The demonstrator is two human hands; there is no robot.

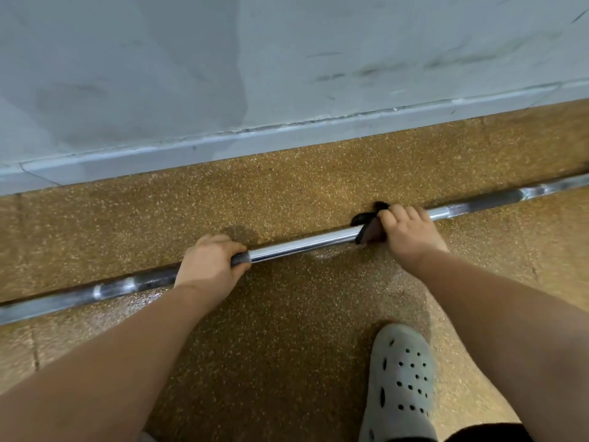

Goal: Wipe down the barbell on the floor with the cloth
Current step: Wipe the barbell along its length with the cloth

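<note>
Beside a scuffed wall, left hand point(208, 269) steadies the barbell point(302, 244) while right hand point(408, 231) clamps cloth point(366, 226) around it for wiping.

Both bare forearms reach forward and down from the lower corners, well apart. The left hand point(208, 266) lies palm down, with its fingers curled over the barbell point(302, 245) and the thumb on the near side. The right hand point(408, 231) (further forward than the left) has bent fingers and grips a dark cloth point(366, 229) against the same bar.
</note>
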